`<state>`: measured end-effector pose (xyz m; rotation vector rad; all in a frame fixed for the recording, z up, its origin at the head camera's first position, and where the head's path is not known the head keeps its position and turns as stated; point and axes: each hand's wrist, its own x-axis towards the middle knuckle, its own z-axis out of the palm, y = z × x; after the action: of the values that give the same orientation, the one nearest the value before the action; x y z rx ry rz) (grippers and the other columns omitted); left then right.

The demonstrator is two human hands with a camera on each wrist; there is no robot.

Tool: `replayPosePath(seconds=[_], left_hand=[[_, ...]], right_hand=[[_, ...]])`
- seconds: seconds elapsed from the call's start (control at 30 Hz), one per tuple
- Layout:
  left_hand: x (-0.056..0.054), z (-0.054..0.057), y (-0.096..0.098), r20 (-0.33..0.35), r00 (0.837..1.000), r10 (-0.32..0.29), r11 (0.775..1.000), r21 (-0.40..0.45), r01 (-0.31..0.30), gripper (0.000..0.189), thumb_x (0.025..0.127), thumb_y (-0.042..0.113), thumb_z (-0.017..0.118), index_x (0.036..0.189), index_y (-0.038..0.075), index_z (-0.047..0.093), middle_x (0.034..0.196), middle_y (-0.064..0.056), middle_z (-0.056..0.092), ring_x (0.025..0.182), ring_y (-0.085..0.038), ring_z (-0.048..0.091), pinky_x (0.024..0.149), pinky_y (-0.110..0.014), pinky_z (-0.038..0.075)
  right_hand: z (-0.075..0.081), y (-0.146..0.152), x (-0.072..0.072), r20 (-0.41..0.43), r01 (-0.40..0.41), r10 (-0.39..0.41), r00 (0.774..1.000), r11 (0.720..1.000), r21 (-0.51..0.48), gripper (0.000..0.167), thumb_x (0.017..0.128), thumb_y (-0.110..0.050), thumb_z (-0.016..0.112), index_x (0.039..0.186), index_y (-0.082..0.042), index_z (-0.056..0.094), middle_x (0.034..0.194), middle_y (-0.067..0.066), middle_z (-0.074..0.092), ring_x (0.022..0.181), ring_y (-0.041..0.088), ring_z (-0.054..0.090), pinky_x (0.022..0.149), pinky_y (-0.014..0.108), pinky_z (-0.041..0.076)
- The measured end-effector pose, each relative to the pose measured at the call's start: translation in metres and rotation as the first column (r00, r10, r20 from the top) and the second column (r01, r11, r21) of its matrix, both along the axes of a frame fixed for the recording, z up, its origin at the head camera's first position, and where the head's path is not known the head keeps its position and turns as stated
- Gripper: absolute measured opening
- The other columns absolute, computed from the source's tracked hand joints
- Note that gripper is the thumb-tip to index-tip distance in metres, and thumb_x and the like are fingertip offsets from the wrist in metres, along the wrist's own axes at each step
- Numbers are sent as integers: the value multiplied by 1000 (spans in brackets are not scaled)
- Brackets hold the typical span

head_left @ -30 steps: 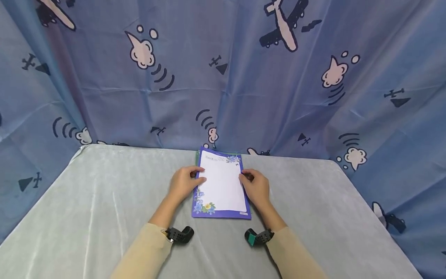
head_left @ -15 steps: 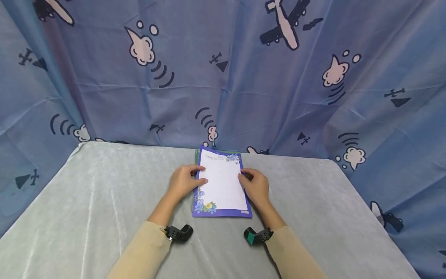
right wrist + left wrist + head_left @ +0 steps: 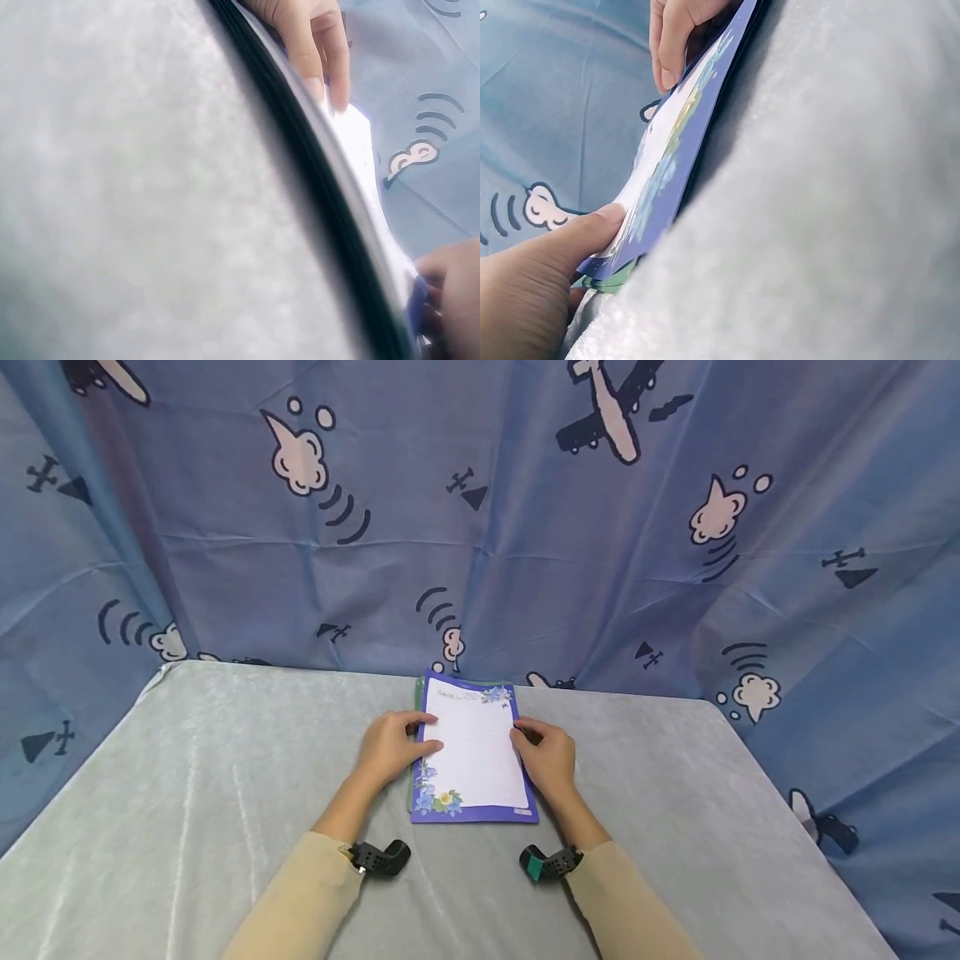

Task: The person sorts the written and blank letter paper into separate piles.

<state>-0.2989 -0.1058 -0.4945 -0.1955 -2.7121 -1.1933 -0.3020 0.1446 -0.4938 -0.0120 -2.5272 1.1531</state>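
Observation:
A purple-bordered sheet of paper (image 3: 480, 752) with a white writing area and blue and yellow flowers lies on top of a stack at the table's middle. A green edge (image 3: 415, 697) shows under it at the back left. My left hand (image 3: 390, 747) holds the left edge, thumb on the white face; in the left wrist view, a finger is partly visible below the edge. On the opposite side, my right hand (image 3: 550, 760) pinches the right edge between thumb and fingers. The right wrist view shows dark layered edges (image 3: 315, 180) beneath the top sheet.
A pale grey cloth (image 3: 247, 777) covers the table. Behind it and along both sides hangs a blue curtain (image 3: 405, 510) printed with planes and clouds. A black band with a camera (image 3: 381, 858) sits on the left wrist, another camera (image 3: 550, 863) on the right.
Both hands stay at the sheet's sides, with hardly any movement against it. The whole head view has shifted slightly, so the scene sits a little further left and up.

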Motion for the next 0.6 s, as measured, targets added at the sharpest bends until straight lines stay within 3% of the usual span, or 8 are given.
replayPosePath(seconds=[0.4,0.6], left_hand=[[0,0,-1,14,1000,2,1000,-2,-2,41,78,32,88,116,17,77,106,-9,73,97,-25,63,89,-44,51],[1,1,-1,17,1000,2,1000,-13,-2,41,79,33,87,116,18,77,104,-8,72,95,-24,62,87,-43,50]], right_hand=[[0,0,0,-34,-24,26,999,999,48,23,90,-19,72,107,-6,80,120,10,75,120,31,68,104,46,52],[1,0,1,-81,-57,57,995,998,3,23,88,-12,73,109,-6,79,120,9,75,114,32,69,97,48,54]])
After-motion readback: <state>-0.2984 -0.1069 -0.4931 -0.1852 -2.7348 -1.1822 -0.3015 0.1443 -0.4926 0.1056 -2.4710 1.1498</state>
